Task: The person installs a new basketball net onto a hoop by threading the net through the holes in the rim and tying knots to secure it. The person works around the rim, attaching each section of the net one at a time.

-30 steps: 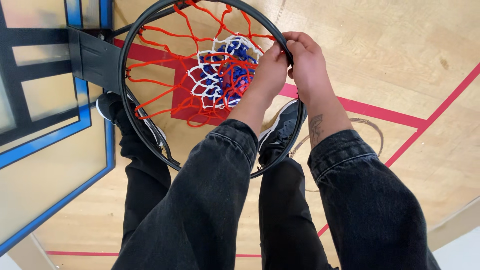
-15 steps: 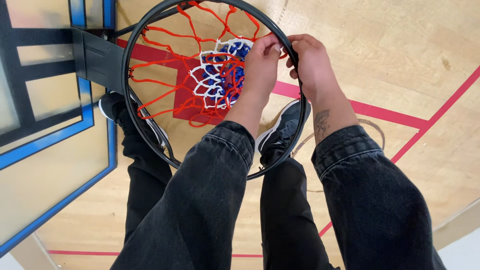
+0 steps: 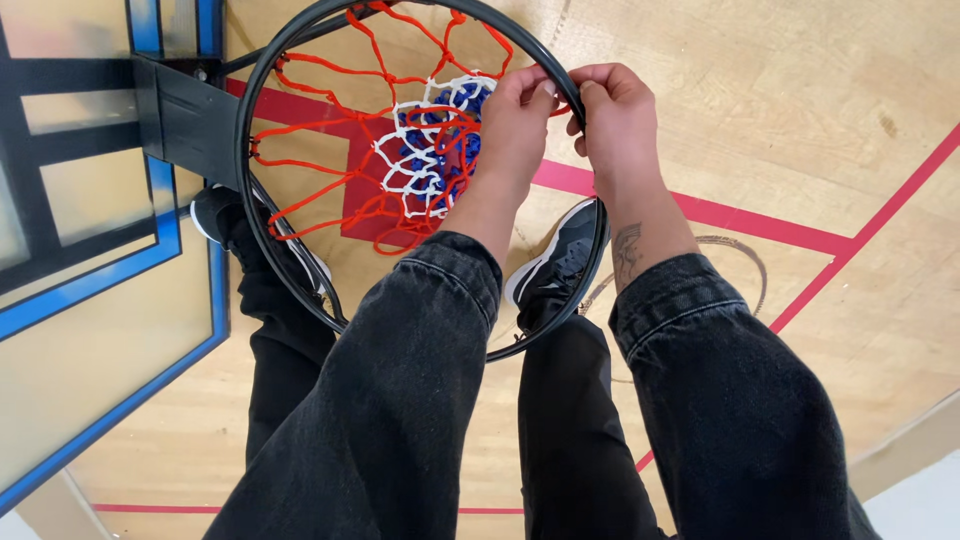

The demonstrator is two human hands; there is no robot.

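Gripping black hoop rim (image 3: 300,270), both hands' fingers (image 3: 530,85) clenched; wooden gym floor (image 3: 800,100) (red lines) below

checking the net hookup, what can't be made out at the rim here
Head view only:
- Net loop at the rim: hidden by the fingers of the left hand and right hand.
- Top of the rim: cut off by the upper edge.
- Backboard: cut off by the left edge.
- Right shoe: partly hidden by the sleeves.

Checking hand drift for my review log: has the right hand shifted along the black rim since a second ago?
No. The right hand grips the same far stretch of the black rim, beside the left hand, as before.
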